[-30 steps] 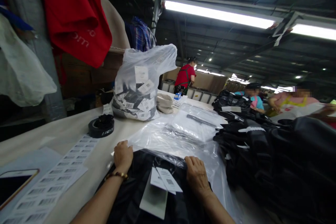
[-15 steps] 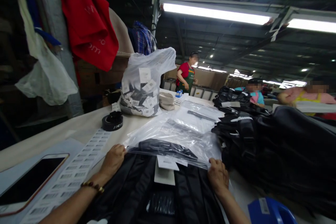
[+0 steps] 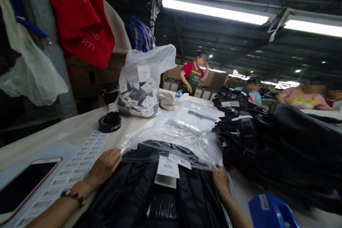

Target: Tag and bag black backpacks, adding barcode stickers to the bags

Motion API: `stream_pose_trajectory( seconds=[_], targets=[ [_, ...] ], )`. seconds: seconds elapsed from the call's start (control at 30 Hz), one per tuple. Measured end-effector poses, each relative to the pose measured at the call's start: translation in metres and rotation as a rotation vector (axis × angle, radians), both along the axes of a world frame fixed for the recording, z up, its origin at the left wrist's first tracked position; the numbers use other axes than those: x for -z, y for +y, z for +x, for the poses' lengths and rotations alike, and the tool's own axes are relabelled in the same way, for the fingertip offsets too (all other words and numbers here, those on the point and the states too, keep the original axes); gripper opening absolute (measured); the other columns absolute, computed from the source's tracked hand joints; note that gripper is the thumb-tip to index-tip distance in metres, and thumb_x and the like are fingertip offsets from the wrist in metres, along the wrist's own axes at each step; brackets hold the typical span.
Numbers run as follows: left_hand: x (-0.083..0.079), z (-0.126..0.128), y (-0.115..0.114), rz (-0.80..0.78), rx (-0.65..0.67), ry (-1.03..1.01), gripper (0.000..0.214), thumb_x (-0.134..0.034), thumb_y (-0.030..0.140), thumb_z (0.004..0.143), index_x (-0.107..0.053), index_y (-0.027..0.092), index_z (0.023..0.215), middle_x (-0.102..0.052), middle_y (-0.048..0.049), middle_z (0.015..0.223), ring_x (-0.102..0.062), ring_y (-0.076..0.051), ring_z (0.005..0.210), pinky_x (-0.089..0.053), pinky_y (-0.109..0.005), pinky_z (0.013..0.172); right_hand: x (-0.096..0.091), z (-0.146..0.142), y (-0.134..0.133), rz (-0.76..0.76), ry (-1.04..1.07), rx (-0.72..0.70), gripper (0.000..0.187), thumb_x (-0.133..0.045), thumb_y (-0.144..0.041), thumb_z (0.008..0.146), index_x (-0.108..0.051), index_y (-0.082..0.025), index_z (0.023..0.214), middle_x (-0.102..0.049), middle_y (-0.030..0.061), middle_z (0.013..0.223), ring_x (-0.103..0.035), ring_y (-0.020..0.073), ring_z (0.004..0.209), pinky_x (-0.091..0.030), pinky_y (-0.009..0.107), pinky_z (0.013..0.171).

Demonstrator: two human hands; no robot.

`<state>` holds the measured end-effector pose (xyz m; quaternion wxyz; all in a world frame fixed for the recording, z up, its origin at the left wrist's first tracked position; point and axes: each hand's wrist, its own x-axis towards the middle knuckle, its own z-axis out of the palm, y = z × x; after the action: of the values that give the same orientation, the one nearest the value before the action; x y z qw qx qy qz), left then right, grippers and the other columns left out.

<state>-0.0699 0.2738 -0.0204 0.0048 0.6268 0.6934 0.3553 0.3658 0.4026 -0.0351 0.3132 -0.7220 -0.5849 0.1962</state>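
A black backpack (image 3: 133, 185) lies in front of me, its far end inside a clear plastic bag (image 3: 171, 131). White hang tags (image 3: 168, 166) rest on its upper part, just outside the bag's mouth. My left hand (image 3: 107, 164) is closed on the left edge of the bag's opening, with a beaded bracelet (image 3: 74, 196) at the wrist. At the opposite corner, my right hand (image 3: 220, 181) pinches the right edge of the same opening. The bag's rim spans the backpack between both hands.
Left of me are a phone (image 3: 26, 181), a barcode label sheet (image 3: 72, 171) and a black strap roll (image 3: 109, 123). Behind stands a plastic sack of tags (image 3: 140, 89). Black backpacks (image 3: 267, 149) and a blue plastic object (image 3: 269, 210) are at right. Several co-workers (image 3: 192, 73) are beyond.
The bag's mouth stays gripped at both sides; my left hand has shifted slightly left. The tags now lie flatter, showing a barcode. The view has turned slightly, and the standing co-worker has raised a hand.
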Motion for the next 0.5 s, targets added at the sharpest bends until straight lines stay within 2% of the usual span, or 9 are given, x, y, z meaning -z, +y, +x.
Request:
stream_pose_trajectory(
  seconds=[0.07,0.1,0.23,0.27,0.4,0.5],
  targets=[
    [0.002,0.0,0.006,0.003,0.011,-0.044,0.021,-0.04,0.036,0.074,-0.048,0.024,0.059,-0.059,-0.0055,0.064,-0.057,-0.022,0.067,-0.046,-0.035,0.072,-0.002,0.001,0.005,-0.046,0.046,0.009,0.028,-0.052,-0.04,0.087,-0.059,-0.015,0.096,-0.064,0.0055,0.098,-0.06,0.0169,0.089,-0.046,0.038,0.083],
    [0.004,0.001,0.008,0.012,0.0,-0.074,0.022,-0.04,0.036,0.075,-0.047,0.024,0.058,-0.06,-0.0051,0.065,-0.057,-0.02,0.064,-0.046,-0.033,0.07,-0.002,0.001,0.007,-0.067,0.07,0.015,0.028,-0.052,-0.041,0.086,-0.06,-0.015,0.093,-0.065,0.006,0.095,-0.061,0.018,0.089,-0.046,0.037,0.083],
    [0.008,0.008,0.016,0.095,-0.107,-0.229,0.027,-0.048,0.042,0.072,-0.042,0.022,0.055,-0.065,-0.0083,0.101,-0.06,-0.018,0.079,-0.046,-0.028,0.072,0.003,0.003,0.012,-0.129,0.179,0.042,0.033,-0.049,-0.046,0.074,-0.065,-0.018,0.084,-0.069,0.0083,0.08,-0.063,0.0273,0.091,-0.048,0.034,0.075],
    [0.008,0.01,0.019,0.118,-0.143,-0.275,0.029,-0.051,0.043,0.07,-0.041,0.021,0.054,-0.065,-0.0081,0.102,-0.06,-0.018,0.079,-0.046,-0.027,0.072,0.005,0.003,0.013,-0.142,0.209,0.046,0.036,-0.049,-0.048,0.07,-0.066,-0.019,0.084,-0.07,0.0081,0.077,-0.064,0.0285,0.09,-0.049,0.034,0.073],
    [0.003,0.013,0.032,0.192,-0.303,-0.488,0.027,-0.055,0.042,0.068,-0.04,0.022,0.057,-0.065,-0.0031,0.071,-0.055,-0.013,0.057,-0.045,-0.027,0.062,0.015,0.006,0.014,-0.189,0.318,0.07,0.046,-0.052,-0.052,0.061,-0.067,-0.022,0.092,-0.069,0.0062,0.069,-0.066,0.0289,0.08,-0.051,0.035,0.064],
    [-0.001,0.015,0.044,0.225,-0.353,-0.688,0.034,-0.052,0.044,0.068,-0.028,0.022,0.058,-0.064,-0.0019,0.069,-0.046,-0.008,0.041,-0.038,-0.023,0.044,0.017,0.005,0.012,-0.202,0.377,0.089,0.055,-0.054,-0.053,0.058,-0.063,-0.024,0.104,-0.069,0.0054,0.07,-0.067,0.029,0.077,-0.052,0.036,0.062]
  ],
)
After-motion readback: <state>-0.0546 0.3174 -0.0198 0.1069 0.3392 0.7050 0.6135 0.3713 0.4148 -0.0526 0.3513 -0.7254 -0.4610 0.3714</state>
